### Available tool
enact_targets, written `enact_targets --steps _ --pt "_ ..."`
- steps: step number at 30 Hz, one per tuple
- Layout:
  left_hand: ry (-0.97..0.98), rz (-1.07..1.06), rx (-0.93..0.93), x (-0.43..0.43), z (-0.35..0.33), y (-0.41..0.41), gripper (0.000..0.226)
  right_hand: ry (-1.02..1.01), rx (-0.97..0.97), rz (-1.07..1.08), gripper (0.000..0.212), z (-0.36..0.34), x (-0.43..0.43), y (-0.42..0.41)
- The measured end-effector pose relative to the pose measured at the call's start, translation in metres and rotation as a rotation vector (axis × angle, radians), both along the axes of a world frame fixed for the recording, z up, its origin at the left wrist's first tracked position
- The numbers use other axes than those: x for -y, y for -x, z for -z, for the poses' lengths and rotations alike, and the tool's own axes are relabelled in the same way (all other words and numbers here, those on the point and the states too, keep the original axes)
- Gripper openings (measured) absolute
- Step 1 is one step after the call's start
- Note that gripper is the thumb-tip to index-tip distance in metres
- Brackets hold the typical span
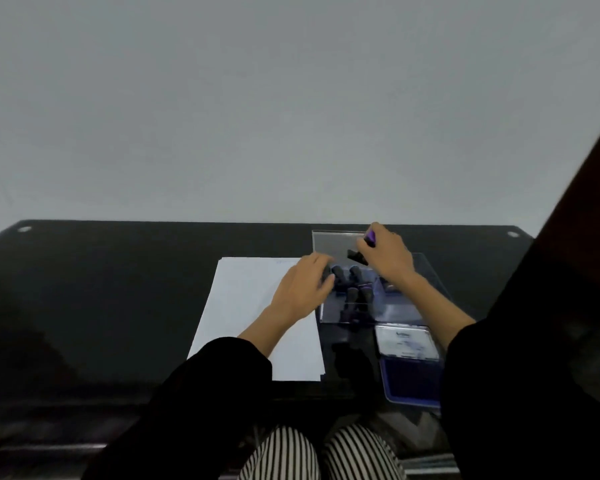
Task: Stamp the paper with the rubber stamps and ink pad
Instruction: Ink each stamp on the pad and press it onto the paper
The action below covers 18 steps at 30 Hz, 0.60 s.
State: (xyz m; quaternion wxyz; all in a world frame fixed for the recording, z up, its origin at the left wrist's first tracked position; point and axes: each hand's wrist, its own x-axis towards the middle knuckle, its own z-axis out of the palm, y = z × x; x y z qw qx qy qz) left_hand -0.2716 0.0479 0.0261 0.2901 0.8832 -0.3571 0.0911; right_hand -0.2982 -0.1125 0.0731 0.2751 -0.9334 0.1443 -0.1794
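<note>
Purple stamp (370,237) is up over the far side of the clear box (328,316), pinched in the right hand (390,259). It looks small, light and rigid; prob. best taken by the handle, rubber face kept clear. More stamps (353,274) stand inside the box. Left hand (303,289) is at the box's left wall, fingers (317,268) curled; gripping vs. just steadying, can't tell. Paper (243,299) lies left of the box, open ink pad (411,379) just nearer, all on the desk (118,289).

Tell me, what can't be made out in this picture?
Head view only:
- Stamps in the clear box: blurred; their designs cannot be seen.
- Purple stamp: mostly covered by the right hand gripping it.
- Left hand: fingertips blur into the box; what they hold is unclear.
- Ink pad lid: label too small to read.
- Paper: near edge partly hidden by the left sleeve.
</note>
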Motion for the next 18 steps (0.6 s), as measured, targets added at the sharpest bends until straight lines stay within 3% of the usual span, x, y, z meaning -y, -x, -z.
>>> enact_targets --steps 9,18 --pt "-0.146 0.149 0.0 0.023 0.013 0.069 0.048 0.02 -0.077 0.042 0.02 0.018 0.022 0.088" --pt "-0.252 0.172 -0.165 0.04 0.049 0.109 0.089 0.092 -0.255 0.055 0.021 0.063 0.026 0.138"
